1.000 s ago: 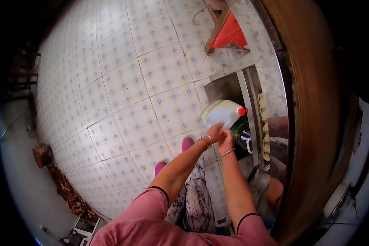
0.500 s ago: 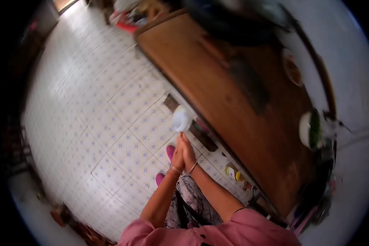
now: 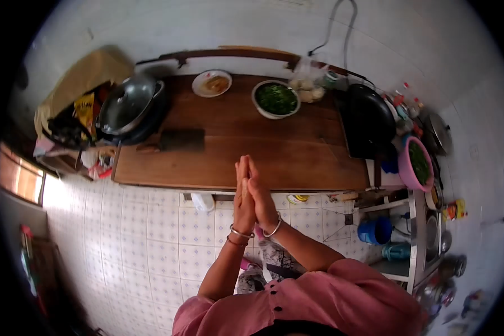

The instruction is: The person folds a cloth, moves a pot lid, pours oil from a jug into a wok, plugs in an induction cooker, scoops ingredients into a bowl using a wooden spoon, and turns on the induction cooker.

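My left hand (image 3: 242, 204) and my right hand (image 3: 262, 203) are pressed palm to palm, their fingers stretched out and pointing forward. No object shows between them. They are above the front edge of a brown wooden table (image 3: 297, 162). A cleaver (image 3: 182, 140) with a wooden handle lies on the table's left part, beyond my fingertips. Farther back are a white plate (image 3: 212, 83) with brownish food on it and a bowl (image 3: 275, 99) of chopped green leaves.
A lidded pot (image 3: 127, 106) stands at the table's left end. On the right are a black wok (image 3: 369, 115) and a pink basin (image 3: 415, 164) with greens. A blue bucket (image 3: 374, 231) sits on a lower rack. Patterned tiles (image 3: 151, 241) cover the floor.
My view has turned right, from the floor and the table's side to face the table squarely. Both hands stay pressed together and are now over the table's front edge.
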A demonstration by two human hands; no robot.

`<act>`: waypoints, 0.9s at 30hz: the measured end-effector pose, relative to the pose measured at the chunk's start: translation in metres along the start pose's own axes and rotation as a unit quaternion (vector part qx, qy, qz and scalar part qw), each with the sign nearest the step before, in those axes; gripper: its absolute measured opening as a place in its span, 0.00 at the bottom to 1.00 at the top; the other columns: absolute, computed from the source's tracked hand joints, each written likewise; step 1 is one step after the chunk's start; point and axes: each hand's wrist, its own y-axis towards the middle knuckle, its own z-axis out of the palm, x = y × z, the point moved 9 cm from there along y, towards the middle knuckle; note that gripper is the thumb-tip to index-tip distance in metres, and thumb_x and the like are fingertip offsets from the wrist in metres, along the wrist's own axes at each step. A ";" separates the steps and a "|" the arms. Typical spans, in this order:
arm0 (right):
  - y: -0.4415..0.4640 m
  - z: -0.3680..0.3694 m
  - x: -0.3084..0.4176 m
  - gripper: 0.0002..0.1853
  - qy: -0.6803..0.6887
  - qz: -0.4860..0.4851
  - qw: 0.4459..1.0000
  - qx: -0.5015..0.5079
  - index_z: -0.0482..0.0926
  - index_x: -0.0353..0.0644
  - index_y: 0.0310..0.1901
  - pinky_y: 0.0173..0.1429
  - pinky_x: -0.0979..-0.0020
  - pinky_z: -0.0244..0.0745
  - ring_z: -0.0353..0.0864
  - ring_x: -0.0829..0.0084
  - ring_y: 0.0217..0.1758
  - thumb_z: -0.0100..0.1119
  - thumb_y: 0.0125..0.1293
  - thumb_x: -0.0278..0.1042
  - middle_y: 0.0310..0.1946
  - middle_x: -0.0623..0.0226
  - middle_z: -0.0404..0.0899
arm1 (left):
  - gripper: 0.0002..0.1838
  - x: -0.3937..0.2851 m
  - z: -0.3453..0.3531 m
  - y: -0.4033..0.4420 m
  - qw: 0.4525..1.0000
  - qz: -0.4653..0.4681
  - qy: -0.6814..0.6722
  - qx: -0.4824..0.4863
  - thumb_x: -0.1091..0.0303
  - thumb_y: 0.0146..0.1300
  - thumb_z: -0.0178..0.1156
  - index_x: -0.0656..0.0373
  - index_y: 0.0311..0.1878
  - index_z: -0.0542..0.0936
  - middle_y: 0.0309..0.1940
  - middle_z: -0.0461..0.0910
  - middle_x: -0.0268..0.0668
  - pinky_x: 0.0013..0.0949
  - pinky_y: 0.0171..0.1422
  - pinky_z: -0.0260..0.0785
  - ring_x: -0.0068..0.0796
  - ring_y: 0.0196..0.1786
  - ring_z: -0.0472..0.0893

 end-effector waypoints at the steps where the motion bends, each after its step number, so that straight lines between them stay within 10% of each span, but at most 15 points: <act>1: -0.004 -0.021 0.019 0.32 -0.008 -0.014 1.000 -0.019 0.43 0.34 0.70 0.74 0.71 0.38 0.42 0.67 0.75 0.35 0.72 0.44 0.72 0.58 0.44 | 0.25 -0.008 0.025 0.004 1.000 0.005 -0.003 0.020 0.60 0.71 0.38 0.60 0.68 0.57 0.68 0.57 0.43 0.30 0.73 0.44 0.36 0.71 0.55; 19: -0.052 -0.419 0.113 0.32 0.017 -0.006 0.964 -0.265 0.51 0.35 0.69 0.71 0.72 0.48 0.53 0.68 0.71 0.40 0.69 0.46 0.68 0.58 0.54 | 0.26 0.058 0.426 0.052 0.978 -0.035 -0.064 0.197 0.60 0.72 0.38 0.58 0.70 0.55 0.70 0.55 0.36 0.29 0.73 0.44 0.29 0.71 0.54; 27: -0.024 -0.485 0.109 0.30 -0.001 0.031 0.959 -0.282 0.56 0.34 0.67 0.69 0.73 0.53 0.58 0.69 0.68 0.41 0.69 0.45 0.66 0.59 0.59 | 0.24 0.091 0.475 0.086 0.969 -0.114 -0.133 0.171 0.61 0.74 0.35 0.54 0.70 0.56 0.70 0.55 0.35 0.27 0.73 0.43 0.28 0.72 0.53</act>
